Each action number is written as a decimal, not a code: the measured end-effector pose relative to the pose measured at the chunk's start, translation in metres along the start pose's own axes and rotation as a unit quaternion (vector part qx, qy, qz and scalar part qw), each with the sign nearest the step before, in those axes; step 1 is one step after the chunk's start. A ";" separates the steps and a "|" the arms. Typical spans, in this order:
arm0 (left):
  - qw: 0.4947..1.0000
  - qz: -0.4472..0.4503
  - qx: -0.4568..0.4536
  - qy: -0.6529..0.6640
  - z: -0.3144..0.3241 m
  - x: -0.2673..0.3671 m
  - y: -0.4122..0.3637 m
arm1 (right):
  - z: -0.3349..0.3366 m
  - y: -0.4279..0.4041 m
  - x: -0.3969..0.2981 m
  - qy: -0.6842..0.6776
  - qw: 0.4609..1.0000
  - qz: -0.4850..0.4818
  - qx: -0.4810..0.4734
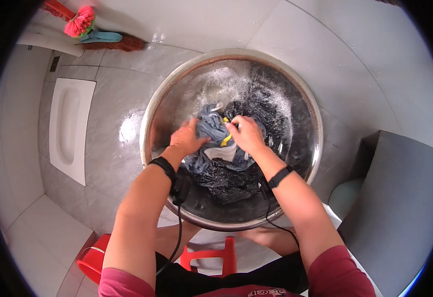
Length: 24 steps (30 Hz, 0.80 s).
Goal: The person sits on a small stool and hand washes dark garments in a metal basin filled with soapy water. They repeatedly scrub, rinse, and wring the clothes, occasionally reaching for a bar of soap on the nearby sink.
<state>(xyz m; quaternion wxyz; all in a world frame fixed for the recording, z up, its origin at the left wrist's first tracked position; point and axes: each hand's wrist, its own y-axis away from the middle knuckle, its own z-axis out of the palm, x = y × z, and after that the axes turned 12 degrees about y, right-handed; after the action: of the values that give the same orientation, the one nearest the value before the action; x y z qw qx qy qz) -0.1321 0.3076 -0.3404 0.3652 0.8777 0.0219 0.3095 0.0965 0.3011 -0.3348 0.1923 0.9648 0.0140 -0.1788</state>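
A large round metal basin in front of me holds sudsy water and wet laundry. My left hand grips the left side of a wet grey-blue garment, thumb and fingers spread around the bunched cloth. On the other side of it, my right hand pinches the fabric beside a yellow strip. A white patch shows on the cloth below the hands. Dark wet cloth lies under and around the garment, partly in the water. My fingertips are partly hidden in the folds.
A white squat toilet is set in the grey tiled floor at left. A broom and a pink brush lean at the far wall. A red bucket, a red stool and a grey cabinet-like block stand nearby.
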 end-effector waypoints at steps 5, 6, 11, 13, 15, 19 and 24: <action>0.944 0.025 0.232 0.234 0.013 0.009 0.016 | 0.008 0.049 0.027 0.044 0.966 0.194 0.168; 0.934 0.021 0.228 0.275 0.023 0.007 0.026 | 0.001 0.049 0.019 -0.004 0.969 0.243 0.033; 0.948 -0.029 0.196 0.249 0.036 0.025 0.086 | -0.016 0.077 0.005 0.038 0.979 0.201 -0.011; 0.946 -0.071 0.208 0.239 0.031 0.044 0.109 | -0.036 0.095 -0.007 0.035 0.982 0.185 0.036; 0.862 -0.126 0.076 0.484 0.023 0.069 0.132 | -0.067 0.115 -0.016 -0.165 0.973 0.163 0.014; 0.732 -0.074 -0.097 0.670 0.014 0.117 0.183 | -0.162 0.169 -0.064 -0.211 0.975 0.047 0.048; 0.753 0.091 -0.113 0.642 -0.023 0.185 0.254 | -0.312 0.232 -0.110 -0.077 0.983 -0.079 0.144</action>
<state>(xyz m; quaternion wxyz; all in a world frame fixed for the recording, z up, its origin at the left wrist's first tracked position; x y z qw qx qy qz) -0.0433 0.1848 -0.0642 0.3320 0.4225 0.1360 0.8324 0.1213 0.2083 0.0573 0.0374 0.9616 0.0493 -0.2673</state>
